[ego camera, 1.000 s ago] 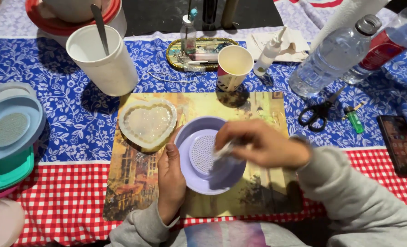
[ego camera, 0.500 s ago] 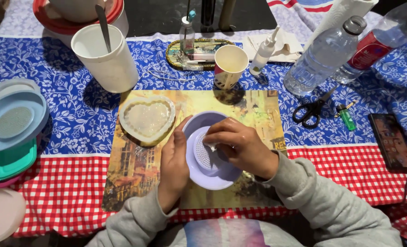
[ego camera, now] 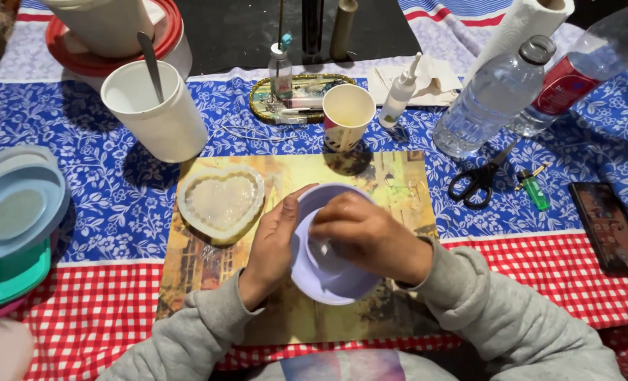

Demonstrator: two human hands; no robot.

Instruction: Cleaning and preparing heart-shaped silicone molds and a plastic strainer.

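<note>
The round lilac silicone mould (ego camera: 328,271) sits on the picture-printed placemat (ego camera: 215,282) in the middle of the counter (ego camera: 81,324), tipped up on its left side. The left hand (ego camera: 271,247) cups that rim with its fingers half curled against the outer wall, a loose grip rather than a closed one. The right hand (ego camera: 370,236) arches over the mould, fingertips pressed down inside it; whether they pinch something small and pale there I cannot tell, since the knuckles hide the contact.

The main risk, as I judge it, is the soft wall buckling under the downward press: the mould could fold or slip out of the light left-hand hold and slide across the smooth placemat. A sideways skid to the left would carry it into the heart-shaped clear mould (ego camera: 221,203) filled with a pale, glittery cast, which lies just beside the left hand. A jolt forward could reach the paper cup (ego camera: 348,116) at the mat's far edge. The black-handled scissors (ego camera: 477,180) and the clear plastic water bottle (ego camera: 494,95) stand well apart to the right, less exposed.
</note>
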